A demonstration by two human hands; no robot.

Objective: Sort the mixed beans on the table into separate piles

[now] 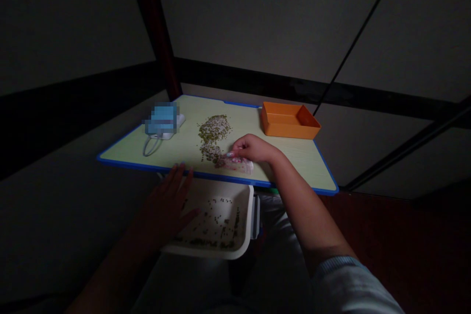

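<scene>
Head view. The work surface is a small table [245,120] with a pale yellow-green top and a blue edge strip, seen at a tilt. A loose heap of small green-brown seeds [214,132] runs in a narrow band across the middle of the top, from the far half toward the near edge. An orange rectangular tray [289,120] stands at the far right corner. At the far left lies a pixelated blue item [162,120] on a white object, with a thin pale loop trailing toward the near edge.

The right hand [252,149] lies on the tabletop, its fingers [235,149] curled over a translucent pinkish cylinder [239,166], which lies at the near end of the seeds. The hand appears to have hold of it. The left hand [165,206] is open, its fingers [180,176] spread at the table's near edge, holding nothing visible. Below it sits a white tray [206,253] with scattered seeds [221,221] inside.

The room is dim: grey wall panels, dark horizontal bands, a dark red post [152,24] behind the table, and a reddish-brown floor [382,235] at right.
</scene>
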